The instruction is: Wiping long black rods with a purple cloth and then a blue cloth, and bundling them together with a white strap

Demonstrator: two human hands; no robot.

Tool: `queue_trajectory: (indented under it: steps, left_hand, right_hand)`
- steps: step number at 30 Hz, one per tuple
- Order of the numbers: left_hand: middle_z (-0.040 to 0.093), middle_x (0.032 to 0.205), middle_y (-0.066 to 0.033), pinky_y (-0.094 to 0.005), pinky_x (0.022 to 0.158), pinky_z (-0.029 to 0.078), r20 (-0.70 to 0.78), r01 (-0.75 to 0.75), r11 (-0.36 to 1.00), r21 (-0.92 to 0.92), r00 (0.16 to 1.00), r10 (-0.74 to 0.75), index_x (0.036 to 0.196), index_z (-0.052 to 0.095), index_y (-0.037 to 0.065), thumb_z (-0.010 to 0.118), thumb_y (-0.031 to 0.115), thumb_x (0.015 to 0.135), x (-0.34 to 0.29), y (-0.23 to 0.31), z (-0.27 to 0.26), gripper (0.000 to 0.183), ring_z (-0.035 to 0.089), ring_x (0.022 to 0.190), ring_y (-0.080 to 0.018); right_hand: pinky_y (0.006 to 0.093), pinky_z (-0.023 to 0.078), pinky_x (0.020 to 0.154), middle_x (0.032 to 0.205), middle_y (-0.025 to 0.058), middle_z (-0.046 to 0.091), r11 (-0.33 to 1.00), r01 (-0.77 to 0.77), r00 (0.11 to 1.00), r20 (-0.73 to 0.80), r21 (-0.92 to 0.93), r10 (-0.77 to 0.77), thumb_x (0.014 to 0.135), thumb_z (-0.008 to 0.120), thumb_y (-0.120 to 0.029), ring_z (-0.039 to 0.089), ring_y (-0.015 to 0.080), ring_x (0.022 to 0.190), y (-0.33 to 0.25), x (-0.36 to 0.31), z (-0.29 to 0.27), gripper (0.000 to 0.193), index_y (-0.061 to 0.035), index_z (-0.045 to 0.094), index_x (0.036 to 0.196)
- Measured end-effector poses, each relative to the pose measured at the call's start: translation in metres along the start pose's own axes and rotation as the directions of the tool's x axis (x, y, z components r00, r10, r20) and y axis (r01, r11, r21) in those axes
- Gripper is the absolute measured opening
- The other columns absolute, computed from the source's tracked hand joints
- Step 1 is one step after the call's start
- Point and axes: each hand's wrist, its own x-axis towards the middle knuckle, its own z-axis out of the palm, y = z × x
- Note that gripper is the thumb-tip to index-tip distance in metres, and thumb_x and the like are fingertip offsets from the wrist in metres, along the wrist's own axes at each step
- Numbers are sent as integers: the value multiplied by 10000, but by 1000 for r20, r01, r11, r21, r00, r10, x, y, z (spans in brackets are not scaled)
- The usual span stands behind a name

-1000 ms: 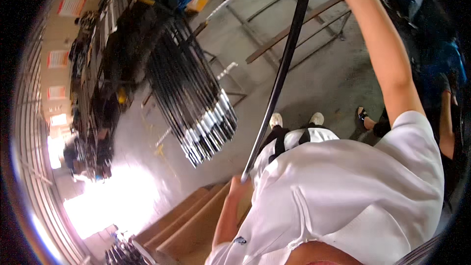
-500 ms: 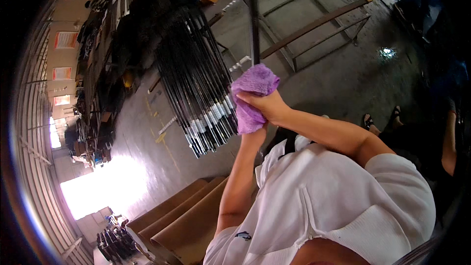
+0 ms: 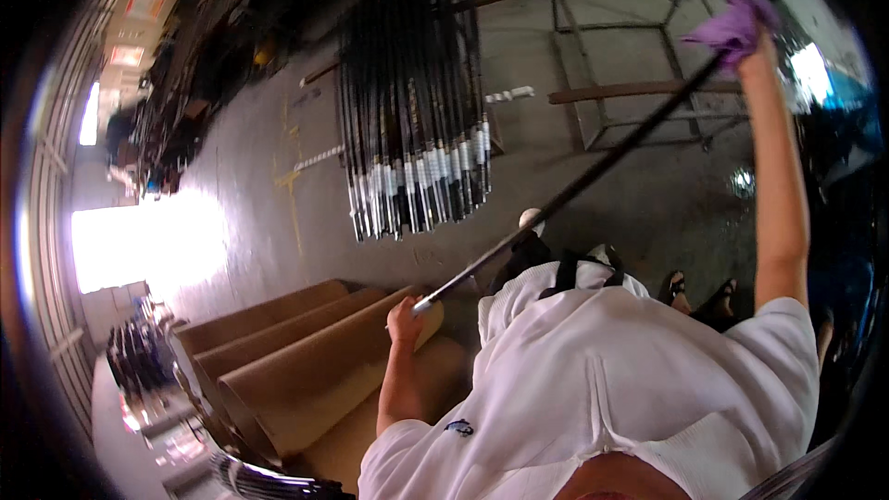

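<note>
A long black pole (image 3: 593, 176) with a pale, silvery lower end runs slantwise in front of my body. My left hand (image 3: 405, 319) is closed around its pale end, low on the left. Far out at the upper right, my right hand (image 3: 761, 48) grips a purple cloth (image 3: 733, 30) at the pole's other part. The cloth is bunched over the pole and hides my fingers and whatever of the pole lies beyond. Close by on the left, a row of similar black poles (image 3: 412, 102) lies side by side, their white-banded ends toward me.
Metal frames (image 3: 639, 88) with a brown bar and white-wrapped rails stand beyond the pole. Brown rolled sheets (image 3: 306, 352) lie at lower left, beside bundled dark rods (image 3: 139, 356). At right, another person's sandaled feet (image 3: 681, 292) are on the floor.
My hands have parted: the right has swept up and right with the purple cloth, the left has gone down and left to the pole's end. The pole has swung from upright to slanting.
</note>
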Motion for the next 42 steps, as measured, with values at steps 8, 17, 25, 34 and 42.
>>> queue_trajectory:
  steps: [8, 17, 25, 34, 42]
  left_hand:
    - [584, 684, -151, -441, 578, 435, -96, 323, 946, -43, 941, -325, 755, 592, 103, 596, 134, 682, -47, -72, -17, 80, 564, 682, -358]
    - [593, 747, -176, -476, 608, 420, -162, 585, 787, -198, 772, -614, 791, 503, 72, 559, 468, 774, 124, -73, 37, 400, 556, 741, -396]
    - [615, 857, -158, -465, 658, 459, -126, 647, 742, -173, 733, -668, 919, 526, 65, 549, 356, 806, 273, -96, 41, 312, 586, 806, -356]
    - [532, 1017, -131, -415, 781, 444, -82, 626, 780, 19, 778, -622, 1010, 484, 59, 585, 175, 773, 334, -125, 59, 282, 523, 949, -323]
    - [506, 1164, -128, -412, 854, 425, 29, 628, 778, -16, 778, -627, 1173, 469, 69, 571, 159, 743, 340, -135, 63, 451, 495, 1045, -320]
  right_hand:
    - [347, 448, 783, 972, 65, 540, 994, 45, 997, 74, -97, -38, 886, 464, -282, 515, 203, 905, -47, 95, -23, 294, -65, 507, 1079]
    - [371, 431, 806, 994, 45, 518, 932, -321, 928, 139, -167, 345, 874, 495, -313, 491, 213, 916, 153, -17, 13, 327, -76, 490, 1099]
    - [362, 432, 828, 995, 2, 525, 877, -404, 910, -210, -262, 357, 851, 532, -368, 498, 193, 933, 184, -118, -61, 304, -131, 554, 1040]
    - [363, 459, 771, 986, 3, 546, 871, -423, 878, -348, -249, 327, 851, 536, -358, 510, 187, 904, 151, -155, -151, 279, -125, 570, 1001]
    - [327, 422, 526, 784, -5, 511, 774, -521, 839, -381, -360, 388, 826, 582, -338, 515, 156, 676, 179, -219, -61, 206, -142, 571, 889]
